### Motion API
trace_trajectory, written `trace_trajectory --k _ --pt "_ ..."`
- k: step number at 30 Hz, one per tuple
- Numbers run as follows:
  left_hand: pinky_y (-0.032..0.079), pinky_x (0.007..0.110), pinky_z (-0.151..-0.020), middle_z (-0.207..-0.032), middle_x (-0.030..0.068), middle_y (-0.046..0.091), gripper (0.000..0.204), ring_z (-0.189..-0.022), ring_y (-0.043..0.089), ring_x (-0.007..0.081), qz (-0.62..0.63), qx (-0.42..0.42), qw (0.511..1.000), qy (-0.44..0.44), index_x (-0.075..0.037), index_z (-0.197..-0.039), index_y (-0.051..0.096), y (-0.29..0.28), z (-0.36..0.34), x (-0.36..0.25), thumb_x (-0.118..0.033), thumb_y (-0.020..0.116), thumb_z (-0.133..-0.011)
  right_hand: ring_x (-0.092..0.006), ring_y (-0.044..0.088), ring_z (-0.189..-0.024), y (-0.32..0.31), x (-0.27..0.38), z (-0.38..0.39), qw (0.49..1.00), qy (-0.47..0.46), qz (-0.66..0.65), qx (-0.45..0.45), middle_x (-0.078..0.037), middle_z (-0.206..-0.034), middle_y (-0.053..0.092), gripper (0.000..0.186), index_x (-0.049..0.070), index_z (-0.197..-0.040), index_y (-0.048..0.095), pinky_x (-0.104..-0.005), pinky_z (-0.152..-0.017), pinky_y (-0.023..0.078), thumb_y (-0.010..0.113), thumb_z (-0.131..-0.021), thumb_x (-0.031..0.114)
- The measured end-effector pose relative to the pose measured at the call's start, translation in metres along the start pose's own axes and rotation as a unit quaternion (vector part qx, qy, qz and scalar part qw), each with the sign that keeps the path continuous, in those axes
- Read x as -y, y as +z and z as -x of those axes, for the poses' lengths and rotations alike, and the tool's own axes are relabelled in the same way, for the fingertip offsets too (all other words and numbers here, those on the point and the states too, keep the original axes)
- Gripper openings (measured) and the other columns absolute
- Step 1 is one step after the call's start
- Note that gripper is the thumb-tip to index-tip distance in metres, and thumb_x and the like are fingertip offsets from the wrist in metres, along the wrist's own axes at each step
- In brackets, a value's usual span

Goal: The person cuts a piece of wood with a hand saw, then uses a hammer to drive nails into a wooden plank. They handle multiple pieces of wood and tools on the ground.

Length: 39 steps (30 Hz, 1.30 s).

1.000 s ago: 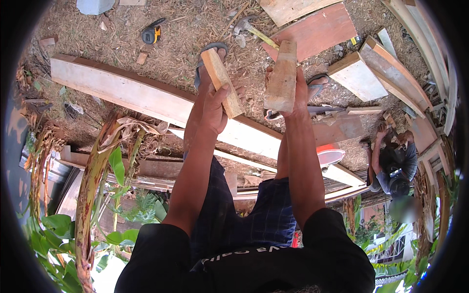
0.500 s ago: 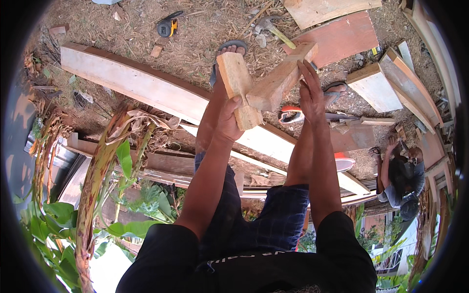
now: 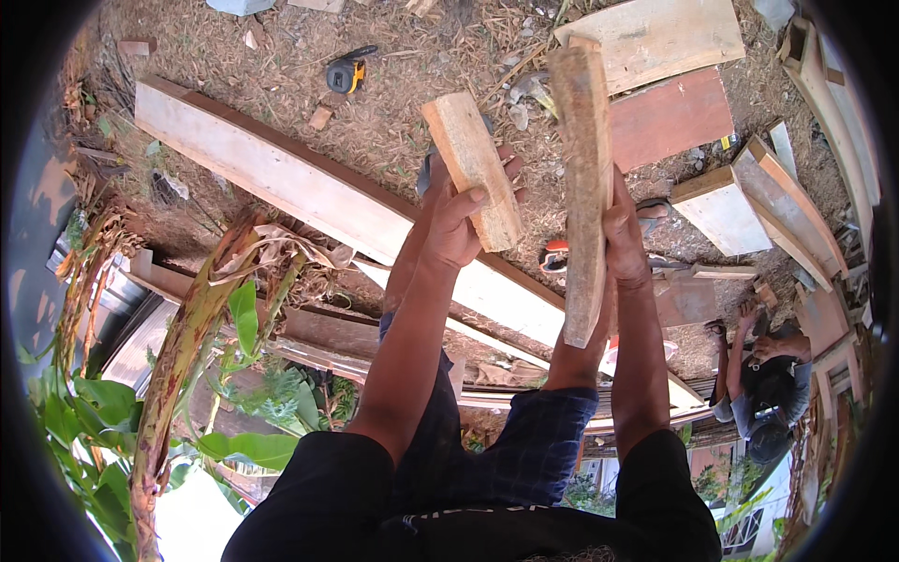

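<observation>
Listener: What does your left grip hold?

Me: My left grip (image 3: 454, 225) is closed around a short wooden block (image 3: 475, 173), thumb on the top face. The block is held above the ground (image 3: 234, 84), tilted, its far end leaning left.

Listener: And your right?

Me: My right grip (image 3: 626, 239) is wrapped around the right side of a longer, rough wooden piece (image 3: 582, 187), near and apart from the block.

Listener: Any writing?

Me: White lettering (image 3: 487, 513) crosses my black shirt (image 3: 468, 539), too foreshortened to read.

Listener: What lies around?

Me: A black-and-yellow tape measure (image 3: 345, 75) lies on the ground, beyond a long pale board (image 3: 281, 169). A hammer (image 3: 536, 91) lies partly behind the longer piece. At far right, a co-worker (image 3: 768, 384) sits low.
</observation>
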<state>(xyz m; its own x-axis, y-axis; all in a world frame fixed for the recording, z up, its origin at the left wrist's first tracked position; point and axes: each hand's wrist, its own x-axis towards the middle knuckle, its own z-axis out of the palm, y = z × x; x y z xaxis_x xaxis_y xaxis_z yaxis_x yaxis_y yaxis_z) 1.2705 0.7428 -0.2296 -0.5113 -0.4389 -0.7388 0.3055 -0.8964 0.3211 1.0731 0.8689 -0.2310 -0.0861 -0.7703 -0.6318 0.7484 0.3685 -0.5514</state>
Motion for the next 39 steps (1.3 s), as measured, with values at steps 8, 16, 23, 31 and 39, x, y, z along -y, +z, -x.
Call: trace_trajectory --k 8,16,23,31,39 --pt "0.055 0.037 -0.098 -0.128 0.0094 0.061 0.079 -0.115 0.064 0.0210 -0.082 -0.069 0.993 -0.044 -0.005 -0.145 0.042 0.009 -0.005 0.017 -0.023 0.086 -0.083 -0.0281 0.047 -0.137 0.040 -0.014 0.000 0.987 0.068 0.138 -0.041 -0.019 -0.148 0.048 0.097 0.001 -0.159 0.022 -0.0409 -0.113 0.041 0.080 -0.088 0.031" --pt "0.057 0.031 -0.091 -0.122 0.0075 0.064 0.071 -0.109 0.064 0.0157 -0.086 -0.074 0.993 -0.041 -0.002 -0.140 0.047 0.011 -0.008 0.034 -0.018 0.087 -0.083 -0.0238 0.052 -0.133 0.051 -0.007 0.001 0.974 0.136 0.160 -0.087 -0.019 -0.149 0.050 0.098 0.004 -0.163 0.015 -0.0368 -0.110 0.046 0.079 -0.090 0.018" --pt "0.055 0.034 -0.095 -0.127 0.0103 0.058 0.083 -0.116 0.060 0.0173 -0.157 -0.072 0.984 -0.052 -0.001 -0.144 0.036 0.013 -0.012 0.033 -0.024 0.088 -0.083 -0.0250 0.055 -0.130 0.044 -0.011 -0.002 0.976 0.090 0.192 -0.043 -0.019 -0.146 0.051 0.102 0.003 -0.162 0.017 -0.0371 -0.107 0.048 0.083 -0.085 0.012" --pt "0.050 0.043 -0.106 -0.147 0.0242 0.041 0.112 -0.134 0.049 0.0260 -0.220 -0.078 0.966 -0.111 0.000 -0.157 0.008 0.022 -0.001 0.032 -0.038 0.085 -0.085 -0.0252 0.058 -0.127 0.022 -0.023 0.003 0.980 0.189 0.031 -0.061 -0.017 -0.139 0.057 0.100 0.001 -0.157 0.028 -0.0365 -0.105 0.049 0.089 -0.079 0.016" --pt "0.014 0.053 -0.127 -0.169 0.0192 0.015 0.117 -0.157 0.014 0.0332 -0.877 0.283 0.378 0.088 -0.019 -0.163 0.018 0.067 0.015 -0.037 -0.042 0.086 -0.071 -0.0258 0.058 -0.127 0.000 0.006 0.036 0.949 0.301 0.091 0.011 -0.018 -0.139 0.059 0.105 0.000 -0.157 0.030 -0.0367 -0.109 0.045 0.092 -0.074 0.019"
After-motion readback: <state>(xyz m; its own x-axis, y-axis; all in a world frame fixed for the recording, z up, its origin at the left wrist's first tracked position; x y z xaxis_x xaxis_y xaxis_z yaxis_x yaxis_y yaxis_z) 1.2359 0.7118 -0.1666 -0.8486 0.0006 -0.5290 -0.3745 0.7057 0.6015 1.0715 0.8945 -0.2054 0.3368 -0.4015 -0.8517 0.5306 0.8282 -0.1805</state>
